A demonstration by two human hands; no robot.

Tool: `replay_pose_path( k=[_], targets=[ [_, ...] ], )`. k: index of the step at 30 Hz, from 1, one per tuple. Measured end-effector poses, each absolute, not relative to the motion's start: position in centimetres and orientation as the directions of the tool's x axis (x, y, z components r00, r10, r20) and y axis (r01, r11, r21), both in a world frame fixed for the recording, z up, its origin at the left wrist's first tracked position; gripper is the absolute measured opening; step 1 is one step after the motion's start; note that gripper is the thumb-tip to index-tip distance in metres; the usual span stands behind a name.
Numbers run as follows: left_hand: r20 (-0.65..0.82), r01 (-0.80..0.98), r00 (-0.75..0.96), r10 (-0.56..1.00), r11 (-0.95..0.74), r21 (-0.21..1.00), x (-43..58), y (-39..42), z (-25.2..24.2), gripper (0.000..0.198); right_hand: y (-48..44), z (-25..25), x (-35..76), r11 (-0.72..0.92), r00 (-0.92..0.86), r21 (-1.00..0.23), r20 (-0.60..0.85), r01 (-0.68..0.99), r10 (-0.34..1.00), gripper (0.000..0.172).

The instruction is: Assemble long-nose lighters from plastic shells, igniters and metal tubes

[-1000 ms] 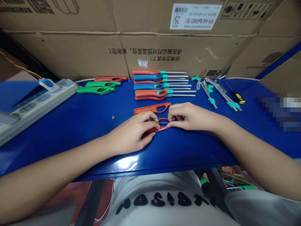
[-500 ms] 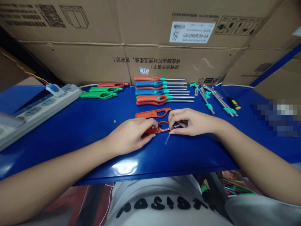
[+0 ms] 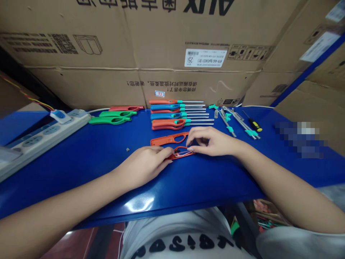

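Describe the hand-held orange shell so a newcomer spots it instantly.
On the blue table, find the row of lighters. Toward the camera, past the farther orange shell, lies the nearer orange shell. Its left end is hidden by the left hand; the farther one's shows.

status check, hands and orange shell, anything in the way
Left hand holds the open orange shell, pale wire inside. Right hand at its right end. Second orange half lies just beyond, close by.

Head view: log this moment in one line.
left hand: holding left end of orange half-shell; right hand: at its right end; second half-shell: lying beyond; screwdriver: untouched
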State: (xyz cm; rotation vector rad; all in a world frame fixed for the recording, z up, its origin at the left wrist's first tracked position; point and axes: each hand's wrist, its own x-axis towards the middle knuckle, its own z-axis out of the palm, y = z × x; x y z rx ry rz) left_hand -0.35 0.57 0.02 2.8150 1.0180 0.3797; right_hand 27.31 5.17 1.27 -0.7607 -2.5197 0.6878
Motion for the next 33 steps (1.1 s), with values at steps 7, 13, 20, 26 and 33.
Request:
replay_pose_path(
  k=[7, 13, 20, 26, 33],
  targets=[
    [0.258, 0.547, 0.775, 0.576, -0.817, 0.182, -0.6, 0.8, -0.5, 0.017, 8.0, 2.8, 32.8, 0.265, -0.198, -0.209, 0.296, 0.941, 0.935, 0.026],
    [0.312, 0.495, 0.769, 0.558, -0.829, 0.262, -0.5, 1.2, -1.2, 0.024, 10.9, 2.1, 39.1, 0.133, -0.121, -0.086, 0.134, 0.987, 0.984, 0.039],
    [0.299, 0.445, 0.772, 0.561, -0.813, 0.376, -0.5, 1.4, -1.2, 0.025, 11.8, 1.1, 40.6, 0.188, -0.182, -0.108, 0.062, 0.976, 0.981, 0.033],
    [0.268, 0.454, 0.757, 0.596, -0.775, 0.44, -0.3, 1.3, -1.0, 0.02, 11.9, 0.9, 41.2, 0.103, -0.097, -0.056, 0.096, 0.993, 0.991, 0.026],
    [0.254, 0.47, 0.743, 0.619, -0.753, 0.461, -0.2, 1.1, -0.6, 0.014, 11.5, 1.4, 41.0, 0.046, -0.044, -0.023, 0.084, 0.999, 0.996, 0.009]
  ],
)
